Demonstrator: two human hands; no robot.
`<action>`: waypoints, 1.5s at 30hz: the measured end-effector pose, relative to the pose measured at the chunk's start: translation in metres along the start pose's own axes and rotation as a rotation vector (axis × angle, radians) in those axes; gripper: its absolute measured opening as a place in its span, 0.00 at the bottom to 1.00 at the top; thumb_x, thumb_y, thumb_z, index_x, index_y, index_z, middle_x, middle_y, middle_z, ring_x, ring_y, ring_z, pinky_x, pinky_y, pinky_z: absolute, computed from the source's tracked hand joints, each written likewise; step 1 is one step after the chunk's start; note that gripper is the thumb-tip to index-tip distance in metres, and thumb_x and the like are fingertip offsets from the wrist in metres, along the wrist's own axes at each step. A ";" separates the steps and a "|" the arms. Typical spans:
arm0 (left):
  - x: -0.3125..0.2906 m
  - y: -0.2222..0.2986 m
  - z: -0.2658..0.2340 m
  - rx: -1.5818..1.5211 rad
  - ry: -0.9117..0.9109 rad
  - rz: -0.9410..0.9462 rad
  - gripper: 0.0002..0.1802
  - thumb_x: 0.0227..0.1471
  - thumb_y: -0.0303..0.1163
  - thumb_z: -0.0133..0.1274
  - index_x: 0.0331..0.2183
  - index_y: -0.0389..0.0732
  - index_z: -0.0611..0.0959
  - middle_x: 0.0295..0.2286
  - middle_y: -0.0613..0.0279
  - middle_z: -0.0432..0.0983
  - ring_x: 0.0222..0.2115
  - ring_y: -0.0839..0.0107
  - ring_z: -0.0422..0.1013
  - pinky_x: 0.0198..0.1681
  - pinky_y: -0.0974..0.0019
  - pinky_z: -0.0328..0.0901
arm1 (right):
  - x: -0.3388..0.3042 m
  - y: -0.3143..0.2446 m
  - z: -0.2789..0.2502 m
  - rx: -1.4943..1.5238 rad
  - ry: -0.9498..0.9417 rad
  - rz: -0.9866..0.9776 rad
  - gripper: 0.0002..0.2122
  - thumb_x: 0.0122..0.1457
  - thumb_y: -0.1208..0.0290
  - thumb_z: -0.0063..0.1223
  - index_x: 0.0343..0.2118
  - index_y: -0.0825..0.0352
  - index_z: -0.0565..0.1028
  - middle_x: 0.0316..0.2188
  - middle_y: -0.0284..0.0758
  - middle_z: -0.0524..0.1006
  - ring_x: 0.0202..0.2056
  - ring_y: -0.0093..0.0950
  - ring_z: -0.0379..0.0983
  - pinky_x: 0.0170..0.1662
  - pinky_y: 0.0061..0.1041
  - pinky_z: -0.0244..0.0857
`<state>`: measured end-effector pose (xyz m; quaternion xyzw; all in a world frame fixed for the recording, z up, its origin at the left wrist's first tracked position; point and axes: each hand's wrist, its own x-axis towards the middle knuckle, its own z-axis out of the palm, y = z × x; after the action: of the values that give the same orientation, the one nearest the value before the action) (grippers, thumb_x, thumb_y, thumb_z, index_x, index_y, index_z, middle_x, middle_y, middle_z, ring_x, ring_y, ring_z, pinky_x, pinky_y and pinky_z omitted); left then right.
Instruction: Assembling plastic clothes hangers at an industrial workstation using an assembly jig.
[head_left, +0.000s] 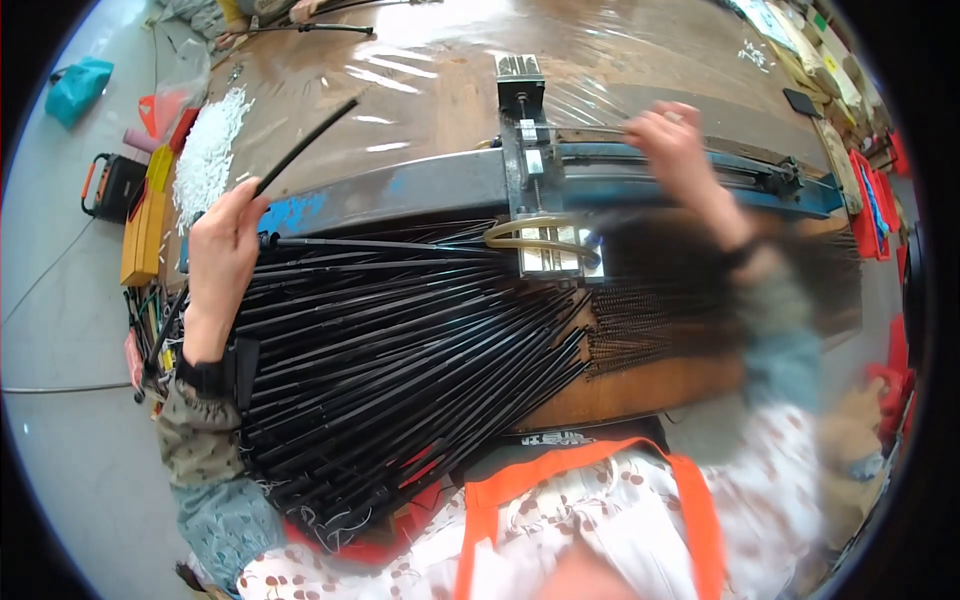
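My left hand [222, 245] is closed round a slim black rod [310, 145], which slants up and to the right over the bench. Below that hand a heap of long black rods [390, 340] fans out toward the middle. My right hand [668, 140], smeared by motion, has its fingers pinched together at the end of a thin rod [590, 127]. That thin rod runs left to a metal clamping fixture [533, 160] mounted across a blue-grey rail [420, 185]. On the fixture's near block lies a loop of yellowish tube [515, 232].
Many thin springs [630, 335] lie right of the rods. White small parts [210, 150] are piled at the left beside a yellow box [146, 235]. A red bin [872, 205] stands right. Across the bench another person's hand [305, 10] is near a black rod [315, 28].
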<state>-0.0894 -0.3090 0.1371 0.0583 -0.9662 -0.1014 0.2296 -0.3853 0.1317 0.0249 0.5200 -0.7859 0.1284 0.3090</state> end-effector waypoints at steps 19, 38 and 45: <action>0.060 0.092 0.165 -0.281 -0.136 0.189 0.13 0.55 0.40 0.58 0.27 0.39 0.84 0.28 0.54 0.77 0.31 0.51 0.75 0.36 0.54 0.70 | -0.146 0.123 -0.059 -0.076 -0.045 0.280 0.02 0.59 0.79 0.54 0.33 0.70 0.75 0.29 0.42 0.72 0.35 0.42 0.69 0.39 0.37 0.62; 0.070 0.107 0.162 -0.053 -0.350 0.142 0.12 0.61 0.40 0.49 0.35 0.42 0.79 0.26 0.42 0.77 0.32 0.40 0.73 0.34 0.43 0.66 | -0.084 -0.053 -0.078 0.048 -0.008 0.203 0.11 0.56 0.70 0.61 0.42 0.63 0.80 0.35 0.30 0.81 0.43 0.31 0.74 0.47 0.31 0.57; 0.067 0.104 0.167 -0.032 -0.327 0.160 0.13 0.62 0.41 0.48 0.33 0.42 0.78 0.26 0.44 0.78 0.32 0.42 0.75 0.34 0.45 0.67 | -0.078 -0.072 -0.058 0.233 -0.018 0.236 0.13 0.55 0.72 0.61 0.44 0.64 0.79 0.31 0.30 0.80 0.38 0.30 0.74 0.44 0.32 0.56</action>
<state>-0.2312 -0.1905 0.0433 -0.0397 -0.9905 -0.1064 0.0777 -0.2789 0.1888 0.0134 0.4573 -0.8241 0.2496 0.2224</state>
